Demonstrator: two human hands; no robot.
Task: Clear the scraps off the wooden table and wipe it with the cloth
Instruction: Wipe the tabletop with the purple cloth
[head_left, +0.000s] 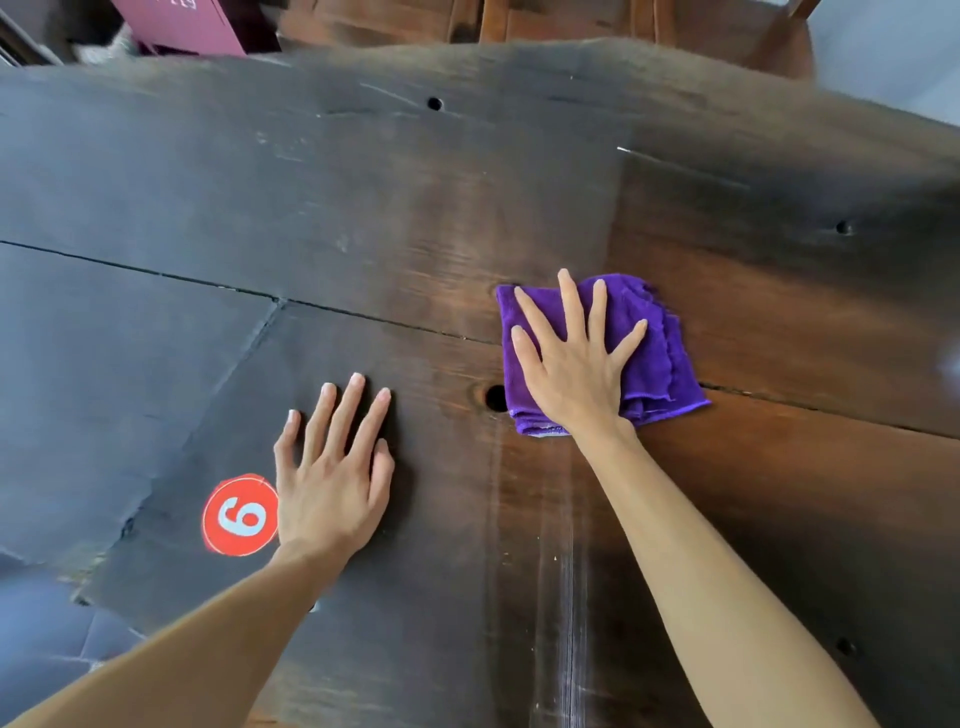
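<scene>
1. Wooden table (519, 208), dark and scuffed, fills my view; a red sticker (240, 514) marked 6 lies nearest.
2. My left hand (332, 483) rests flat just beside the sticker, fingers spread, holding nothing.
3. Farther out, my right hand (571, 364) presses flat, fingers splayed, on the folded purple cloth (654, 358).
4. Beyond the table's far edge stands a wooden chair (571, 21).

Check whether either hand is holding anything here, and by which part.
Nothing is gripped. The right hand presses flat on the middle of the folded purple cloth; the left hand rests open on the table.
</scene>
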